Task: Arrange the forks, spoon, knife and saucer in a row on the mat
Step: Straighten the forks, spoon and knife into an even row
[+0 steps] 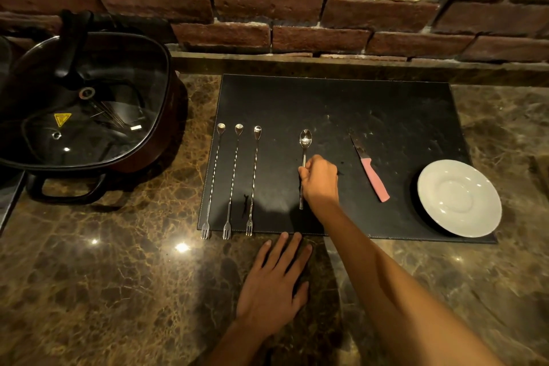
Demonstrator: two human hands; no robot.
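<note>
A black mat [371, 104] lies on the marble counter. Three long twisted forks [213, 178] [233, 178] [254, 175] lie side by side on its left part, tines over the near edge. To their right lies a long spoon [305, 140], bowl pointing away; my right hand [320, 180] is closed around its handle. A pink-handled knife [371, 171] lies slanted further right. A white saucer [459, 197] sits on the mat's near right corner. My left hand [274, 285] rests flat on the counter just below the mat, fingers spread.
A large dark pot with a glass lid [86, 104] stands on the counter left of the mat. A brick wall [297, 9] rises right behind the counter. Brown marble counter [118, 291] stretches in front of the mat.
</note>
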